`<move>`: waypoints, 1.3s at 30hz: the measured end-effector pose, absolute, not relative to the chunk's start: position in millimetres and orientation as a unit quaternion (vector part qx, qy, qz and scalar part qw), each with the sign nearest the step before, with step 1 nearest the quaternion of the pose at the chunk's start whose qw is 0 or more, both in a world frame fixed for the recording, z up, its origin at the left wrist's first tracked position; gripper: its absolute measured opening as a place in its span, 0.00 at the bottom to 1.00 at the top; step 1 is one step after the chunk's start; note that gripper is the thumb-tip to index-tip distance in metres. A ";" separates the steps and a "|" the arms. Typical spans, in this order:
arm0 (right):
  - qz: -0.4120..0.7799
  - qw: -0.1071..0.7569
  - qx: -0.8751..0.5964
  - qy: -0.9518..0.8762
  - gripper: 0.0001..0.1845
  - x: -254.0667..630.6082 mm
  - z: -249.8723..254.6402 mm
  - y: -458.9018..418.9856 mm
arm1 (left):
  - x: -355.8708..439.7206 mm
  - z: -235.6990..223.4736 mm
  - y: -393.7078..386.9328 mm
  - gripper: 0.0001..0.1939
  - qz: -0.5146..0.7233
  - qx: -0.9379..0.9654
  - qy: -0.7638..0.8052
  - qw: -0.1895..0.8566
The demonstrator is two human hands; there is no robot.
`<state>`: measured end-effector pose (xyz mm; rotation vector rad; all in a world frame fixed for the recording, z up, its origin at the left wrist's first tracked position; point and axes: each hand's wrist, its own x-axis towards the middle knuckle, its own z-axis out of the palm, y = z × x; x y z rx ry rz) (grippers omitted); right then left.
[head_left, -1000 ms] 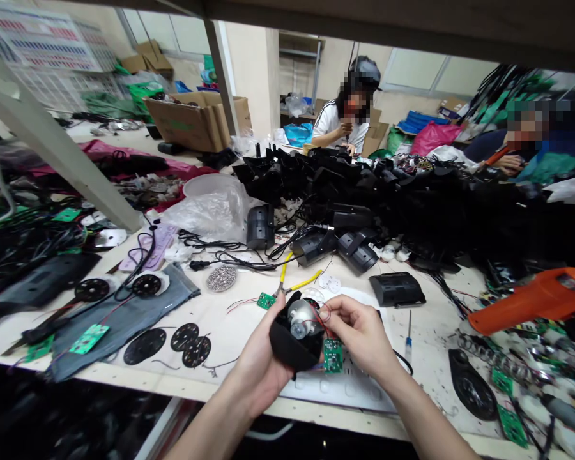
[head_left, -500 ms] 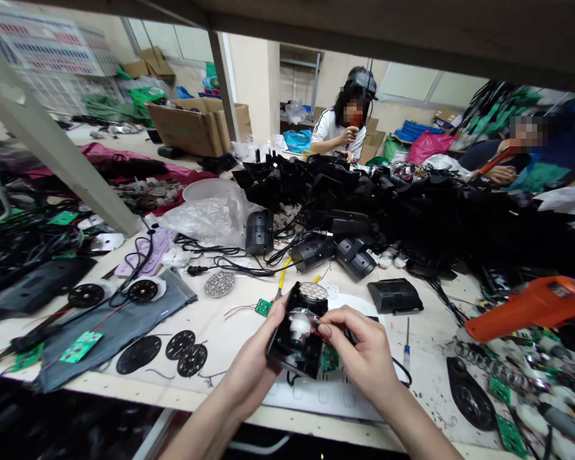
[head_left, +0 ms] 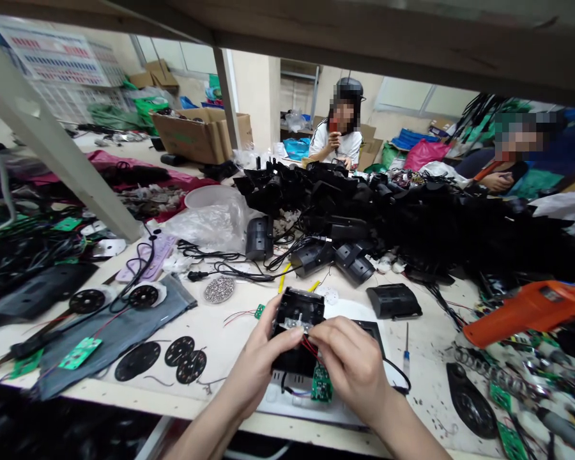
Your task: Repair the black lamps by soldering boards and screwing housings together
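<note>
A black plastic housing (head_left: 297,329) is held just above the desk's (head_left: 230,332) near edge, its open side tipped away from the camera, red wires (head_left: 309,348) trailing out to a small green circuit board (head_left: 321,385) dangling beneath it. The left hand (head_left: 261,358) grips the housing's left side, thumb across the top, forearm rising from the near edge. The right hand (head_left: 352,364) closes over the right side, fingertips pinching at the wires. Yellow-handled pliers (head_left: 284,279) lie just beyond, an orange tool (head_left: 527,310) towards the right edge.

Head view, forward and down (close), cluttered workbench (head_left: 230,319)
</note>
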<state>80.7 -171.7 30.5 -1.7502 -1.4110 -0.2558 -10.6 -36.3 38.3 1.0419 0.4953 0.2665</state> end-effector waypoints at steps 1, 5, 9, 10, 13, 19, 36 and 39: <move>-0.108 0.428 -0.696 -0.567 0.13 80.3 30.1 -171.6 | -10.7 37.2 -37.5 0.34 0.139 0.498 0.230 0.824; -0.137 0.437 -0.679 -0.574 0.13 78.6 28.2 -171.8 | -12.4 31.6 -40.8 0.33 0.166 0.498 0.229 0.820; -0.138 0.433 -0.681 -0.574 0.11 78.3 26.1 -170.1 | -12.6 31.6 -42.9 0.32 0.146 0.460 0.247 0.841; -0.139 0.432 -0.683 -0.572 0.11 78.4 25.6 -169.3 | -12.0 32.3 -43.4 0.31 0.145 0.455 0.251 0.842; -0.130 0.439 -0.693 -0.556 0.10 79.1 26.4 -167.5 | -9.4 34.4 -44.4 0.31 0.165 0.454 0.262 0.836; -0.095 0.490 -0.721 -0.480 0.09 81.9 36.1 -175.8 | -3.2 33.7 -39.6 0.26 0.176 0.427 0.269 0.845; -0.346 0.288 -0.783 -0.429 0.08 52.2 -3.1 -179.5 | 14.8 39.7 -38.7 0.13 0.194 0.371 0.320 0.850; -0.342 0.297 -0.765 -0.457 0.09 62.4 2.7 -176.4 | 12.0 42.0 -39.9 0.16 0.202 0.373 0.312 0.850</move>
